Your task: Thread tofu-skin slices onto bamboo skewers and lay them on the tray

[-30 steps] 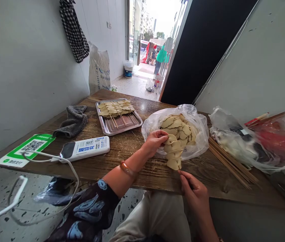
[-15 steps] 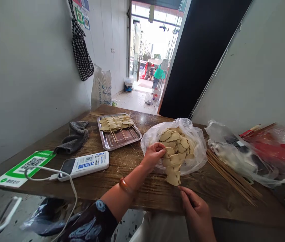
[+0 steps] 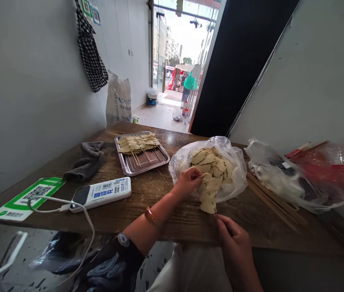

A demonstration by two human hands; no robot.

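My right hand (image 3: 234, 233) is closed on the lower end of a skewer, most of which is hidden behind the pale, thin slices (image 3: 208, 196) threaded along it. At the skewer's upper end, my left hand (image 3: 190, 179) pinches the edge of a slice between thumb and fingers. Just behind lies an open clear plastic bag (image 3: 179, 162) heaped with loose pale slices (image 3: 213, 162); the threaded slices overlap its near rim in view. Left of the bag, a metal tray (image 3: 126, 168) carries several filled skewers (image 3: 138, 144).
Bare bamboo skewers (image 3: 273, 202) lie right of the bag, beside another plastic bag (image 3: 299, 182) and red packaging (image 3: 333, 166). On the left are a grey cloth (image 3: 88, 160), a white power bank (image 3: 101, 194) with a cable, and a green QR-code card (image 3: 28, 198).
The view has shifted slightly, so the table things sit a little higher and further left. Both hands keep their grips on the slice and the skewer.
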